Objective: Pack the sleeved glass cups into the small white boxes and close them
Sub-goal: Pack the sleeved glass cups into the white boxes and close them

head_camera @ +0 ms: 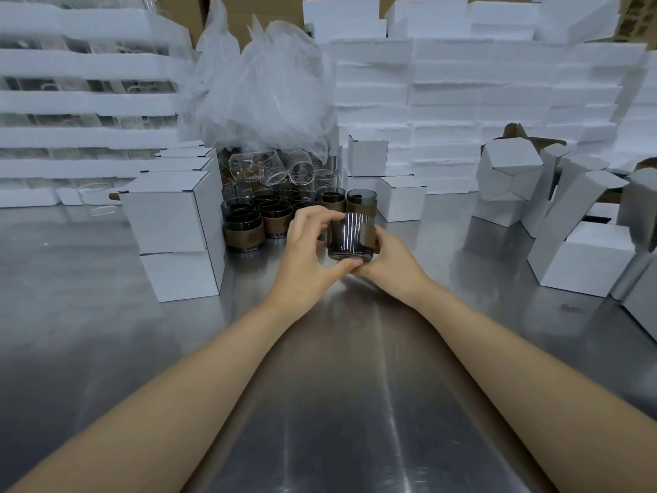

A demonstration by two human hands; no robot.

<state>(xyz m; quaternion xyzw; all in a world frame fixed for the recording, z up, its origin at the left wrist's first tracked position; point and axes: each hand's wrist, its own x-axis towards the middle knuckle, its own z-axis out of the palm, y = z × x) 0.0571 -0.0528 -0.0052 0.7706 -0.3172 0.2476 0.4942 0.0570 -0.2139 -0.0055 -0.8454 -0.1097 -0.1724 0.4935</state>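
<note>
Gripping one sleeved cup [350, 236] above the table [341, 386] middle, left hand [307, 250] and right hand [385, 259] both curled around it, more cups [270, 215] clustered behind, closed boxes [170, 229] stacked left, open boxes [583, 257] at the right edge

The right hand [389, 257] hides the right side of the cup [350, 236].

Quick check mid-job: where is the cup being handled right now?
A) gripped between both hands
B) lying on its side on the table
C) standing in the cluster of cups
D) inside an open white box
A: the left hand and right hand both grip the cup, with no box around it.
</note>
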